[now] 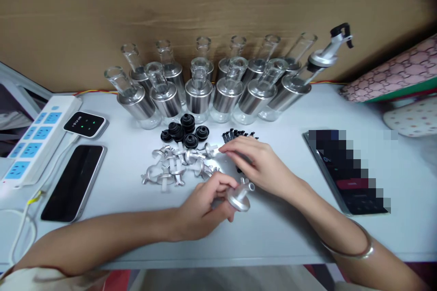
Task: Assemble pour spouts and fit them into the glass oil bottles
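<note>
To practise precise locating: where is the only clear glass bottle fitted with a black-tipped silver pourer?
Head view: that clear glass bottle ends the bottle rows on the right, nearest the pink patterned cushion.

White table [280,232]; silver pourer caps [172,166] at centre, black stoppers [184,129] above them; clear bottles [198,86] with silver bands; white power strip [36,138] with blue sockets, left; pink patterned cushion [396,70], upper right.

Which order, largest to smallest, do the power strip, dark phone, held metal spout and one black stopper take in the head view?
1. power strip
2. dark phone, only slightly smaller
3. metal spout in the left hand; it is nearer the camera, so its lead is unsure
4. black stopper
</note>
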The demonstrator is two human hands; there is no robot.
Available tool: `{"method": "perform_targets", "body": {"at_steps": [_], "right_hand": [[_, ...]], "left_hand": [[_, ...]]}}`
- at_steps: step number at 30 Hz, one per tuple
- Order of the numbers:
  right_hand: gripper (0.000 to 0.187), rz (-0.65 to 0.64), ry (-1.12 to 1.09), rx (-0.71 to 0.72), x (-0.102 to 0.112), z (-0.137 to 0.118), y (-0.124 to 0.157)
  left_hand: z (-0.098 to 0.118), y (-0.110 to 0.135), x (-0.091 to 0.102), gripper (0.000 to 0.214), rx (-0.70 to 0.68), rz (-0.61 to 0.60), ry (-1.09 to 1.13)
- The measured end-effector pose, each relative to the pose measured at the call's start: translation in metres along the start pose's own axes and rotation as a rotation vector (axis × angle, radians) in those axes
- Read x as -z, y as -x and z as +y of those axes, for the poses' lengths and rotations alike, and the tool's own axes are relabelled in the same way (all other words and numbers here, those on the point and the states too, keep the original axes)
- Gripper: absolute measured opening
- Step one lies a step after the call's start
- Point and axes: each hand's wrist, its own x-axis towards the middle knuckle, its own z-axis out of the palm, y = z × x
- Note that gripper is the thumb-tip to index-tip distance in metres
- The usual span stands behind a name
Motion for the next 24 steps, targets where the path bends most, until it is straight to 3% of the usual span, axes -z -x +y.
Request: {"method": "perform_targets", "body": {"at_steps": [4,9,17,24], "right_hand": [[0.015,0.038,-0.257,-0.135,0.019,-0.007,0.002],[0.013,-0.033,-0.472,-0.066,0.021,-0.011,0.007],[0.011,-0.047,-0.335,-0.09,0.018,-0.012,0.007],[0.011,0.061,-0.293,-0.155,0.02,-0.007,0.007]], "left_hand": [[0.0,0.0,-0.001,0.022,0.074,0.056,0.127],[0.0,-0.001,-0.001,0.027,0.062,0.059,0.194],[-0.009,0.001,-0.004,0.015,-0.099,0.139,0.151],[-0.01,0.0,-0.001,0.03,-0.105,0.153,0.031]]}}
